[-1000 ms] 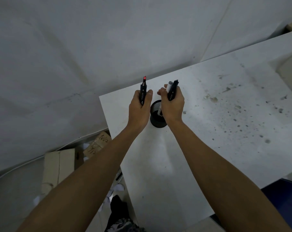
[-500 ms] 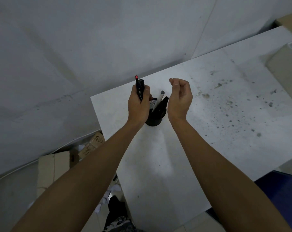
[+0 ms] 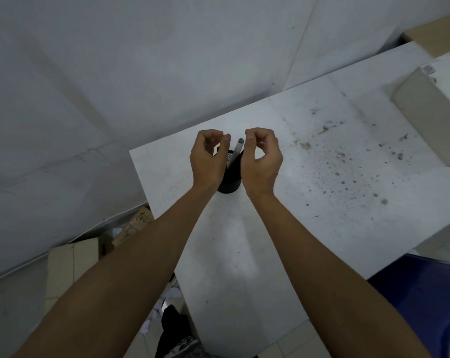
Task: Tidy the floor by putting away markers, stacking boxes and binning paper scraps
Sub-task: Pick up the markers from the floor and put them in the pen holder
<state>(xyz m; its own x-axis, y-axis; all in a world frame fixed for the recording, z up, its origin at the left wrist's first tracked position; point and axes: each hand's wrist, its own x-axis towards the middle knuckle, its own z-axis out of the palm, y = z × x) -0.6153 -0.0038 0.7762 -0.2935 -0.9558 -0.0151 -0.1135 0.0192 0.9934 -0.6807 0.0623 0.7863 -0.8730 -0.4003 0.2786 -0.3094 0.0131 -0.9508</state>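
On the white table, a black pen cup stands between the two wrists, mostly hidden by them. A grey marker leans out of it toward 1 o'clock, its capped end showing in the gap between the hands; what else is in the cup cannot be made out.

The left hand hovers at the cup's 10 o'clock with its fingers loosely curled and holding nothing. The right hand hovers at the cup's 2 o'clock, fingers curled the same way and also empty, its thumb tip just beside the marker's end (touching or not, I cannot tell).

Toward 7 o'clock, on the floor below the table edge, lie cardboard boxes and crumpled paper scraps.
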